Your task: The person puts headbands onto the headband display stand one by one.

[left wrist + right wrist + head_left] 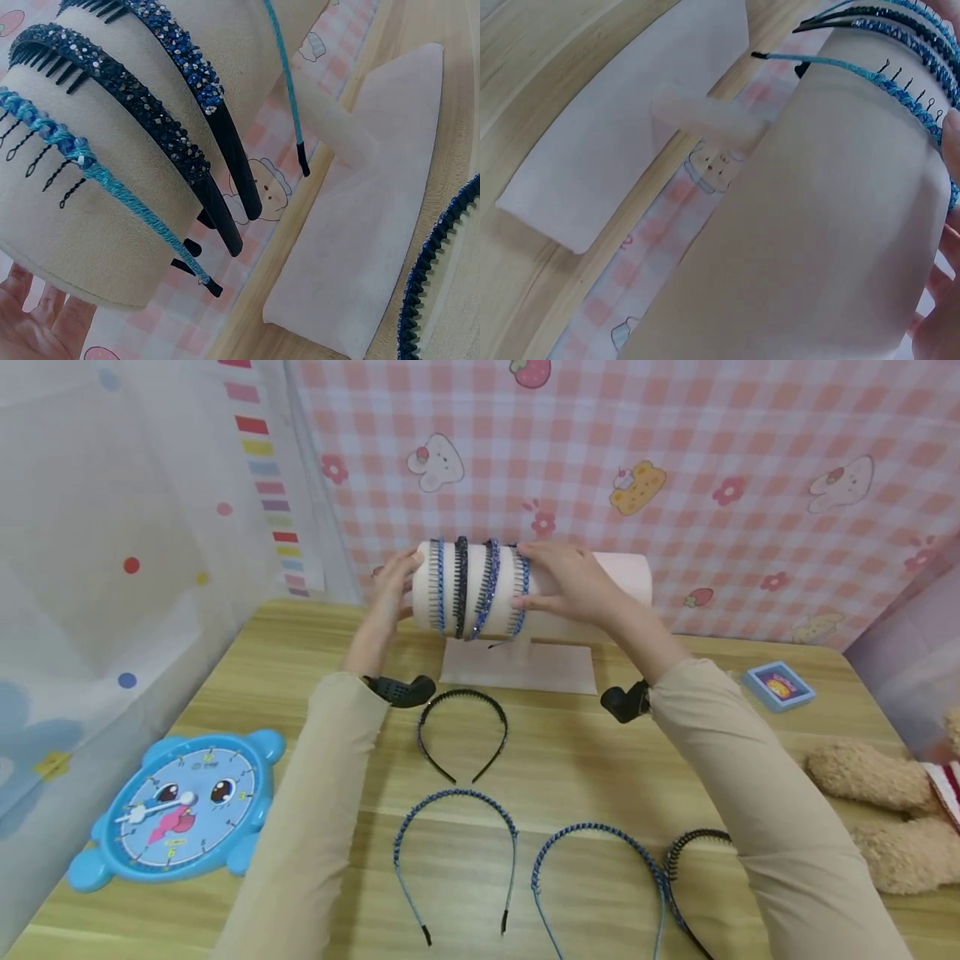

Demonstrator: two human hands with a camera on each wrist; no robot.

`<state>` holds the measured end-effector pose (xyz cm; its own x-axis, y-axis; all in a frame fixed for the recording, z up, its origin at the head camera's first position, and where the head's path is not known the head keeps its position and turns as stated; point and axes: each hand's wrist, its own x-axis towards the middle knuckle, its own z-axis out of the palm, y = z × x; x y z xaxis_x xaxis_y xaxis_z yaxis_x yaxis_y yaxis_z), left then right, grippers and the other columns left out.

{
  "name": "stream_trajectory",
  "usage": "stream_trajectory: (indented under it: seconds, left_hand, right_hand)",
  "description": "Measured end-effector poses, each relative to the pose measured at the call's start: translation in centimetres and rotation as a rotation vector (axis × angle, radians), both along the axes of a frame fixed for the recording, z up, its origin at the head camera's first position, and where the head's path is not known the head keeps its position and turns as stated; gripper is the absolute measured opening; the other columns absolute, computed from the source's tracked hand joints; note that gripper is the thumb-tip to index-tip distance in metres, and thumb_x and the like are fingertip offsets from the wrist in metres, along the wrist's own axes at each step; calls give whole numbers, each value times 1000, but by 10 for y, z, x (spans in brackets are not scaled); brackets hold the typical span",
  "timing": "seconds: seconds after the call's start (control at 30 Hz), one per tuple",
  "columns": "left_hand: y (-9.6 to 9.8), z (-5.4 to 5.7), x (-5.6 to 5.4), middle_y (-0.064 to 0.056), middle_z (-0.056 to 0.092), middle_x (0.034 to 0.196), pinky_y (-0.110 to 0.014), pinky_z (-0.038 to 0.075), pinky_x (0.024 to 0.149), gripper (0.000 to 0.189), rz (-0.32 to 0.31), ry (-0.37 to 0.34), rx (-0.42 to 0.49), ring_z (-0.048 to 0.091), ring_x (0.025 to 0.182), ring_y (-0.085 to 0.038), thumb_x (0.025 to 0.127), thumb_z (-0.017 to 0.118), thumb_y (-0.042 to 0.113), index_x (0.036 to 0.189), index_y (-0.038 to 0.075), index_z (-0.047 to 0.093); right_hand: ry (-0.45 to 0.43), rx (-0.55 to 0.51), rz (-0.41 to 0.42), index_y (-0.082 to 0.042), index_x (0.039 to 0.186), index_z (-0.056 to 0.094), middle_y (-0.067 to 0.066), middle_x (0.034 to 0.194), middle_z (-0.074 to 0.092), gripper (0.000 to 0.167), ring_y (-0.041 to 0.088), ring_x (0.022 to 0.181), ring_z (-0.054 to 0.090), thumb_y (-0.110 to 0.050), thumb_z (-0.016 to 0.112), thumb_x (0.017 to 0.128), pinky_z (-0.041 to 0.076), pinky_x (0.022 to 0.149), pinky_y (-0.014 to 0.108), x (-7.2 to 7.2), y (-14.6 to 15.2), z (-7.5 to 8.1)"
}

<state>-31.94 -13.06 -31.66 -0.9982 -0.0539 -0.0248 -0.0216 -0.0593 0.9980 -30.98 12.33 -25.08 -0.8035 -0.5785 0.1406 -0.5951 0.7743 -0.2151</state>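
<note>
A cream padded display roll [624, 575] lies level on a stand with a flat pale base [517, 667]. Several headbands circle its left part: a blue braided one [440, 585], a black beaded one [461, 589], a dark blue sparkling one [487, 589] and another blue braided one [521, 597]. My right hand [573, 581] holds that last band, thumb and fingers at its edge against the roll. Beside the roll's left end, my left hand [390, 589] rests with fingers extended against it. The left wrist view shows its fingers [45, 319] partly hidden behind the roll.
More headbands lie on the wooden table: a black one [462, 693], a blue one [456, 793], another blue one [600, 828] and a dark one [670, 868] partly behind my right sleeve. A blue toy clock [187, 806], a small blue box [778, 686] and a plush toy [870, 777] flank them.
</note>
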Motion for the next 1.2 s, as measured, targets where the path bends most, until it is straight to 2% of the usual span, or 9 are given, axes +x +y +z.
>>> stream_trajectory:
  seconds: [0.23, 0.37, 0.5, 0.63, 0.83, 0.9, 1.0, 1.1, 1.2]
  left_hand:
    - [3, -1, 0, 1, 41, 139, -43, 38, 99, 49, -4, -6, -5, 39, 126, -22, 89, 48, 42, 135, 27, 42]
    - [4, -1, -1, 2, 42, 139, -43, 38, 99, 49, -4, -9, -7, 40, 126, -21, 89, 48, 41, 135, 27, 42]
    - [0, 0, -3, 1, 42, 139, -42, 39, 99, 49, 6, -10, 5, 40, 126, -21, 89, 48, 41, 135, 27, 42]
    - [-6, 1, -4, 1, 44, 138, -41, 39, 98, 48, 29, -18, 14, 41, 126, -21, 89, 48, 42, 134, 27, 44]
    - [-12, 2, -5, 3, 44, 139, -40, 39, 99, 49, 37, -32, 8, 40, 127, -20, 89, 49, 43, 135, 29, 43]
    - [-13, 3, -4, 3, 45, 138, -40, 39, 98, 49, 43, -29, 5, 41, 127, -20, 88, 50, 43, 134, 29, 43]
    - [-14, 3, -3, 3, 46, 137, -41, 39, 99, 48, 49, -22, 0, 42, 126, -20, 88, 50, 44, 133, 29, 44]
    - [-15, 3, -3, 3, 46, 137, -42, 39, 99, 48, 50, -18, -11, 43, 126, -20, 88, 50, 45, 133, 29, 45]
    - [-16, 3, -3, 3, 46, 137, -42, 39, 99, 47, 48, -13, -15, 43, 125, -20, 88, 50, 44, 132, 28, 46]
  right_hand:
    - [-12, 18, -20, -10, 146, 20, 11, 151, 24, 83, 31, 139, 22, -49, 58, 83, 13, 113, 52, 3, -3, -2]
    - [4, -35, -54, -14, 147, 12, 12, 152, 19, 90, 32, 139, 19, -53, 59, 81, 11, 113, 52, 9, 4, -2]
    - [66, -147, -71, -11, 144, 24, 14, 149, 26, 83, 34, 136, 24, -45, 64, 81, 16, 112, 52, 15, 13, -2]
    - [174, -260, -8, -5, 131, 45, 18, 140, 37, 63, 36, 130, 31, -33, 69, 80, 23, 109, 50, 23, 17, -6]
    - [294, -398, 226, 1, 102, 62, 17, 107, 57, 33, 29, 103, 51, -16, 74, 76, 41, 90, 40, 41, 8, -26]
    - [240, -381, 283, -1, 97, 64, 13, 97, 61, 26, 25, 93, 56, -15, 73, 77, 46, 84, 35, 47, 2, -35]
    - [32, -283, 301, -4, 100, 63, 8, 93, 65, 23, 19, 88, 60, -18, 68, 81, 51, 80, 32, 52, -7, -51]
    - [-235, -176, 267, -3, 107, 61, 10, 99, 65, 29, 19, 90, 61, -21, 63, 85, 52, 79, 33, 50, -18, -70]
    - [-409, -119, 209, 2, 113, 58, 15, 106, 64, 35, 25, 95, 61, -22, 62, 86, 52, 82, 35, 44, -29, -91]
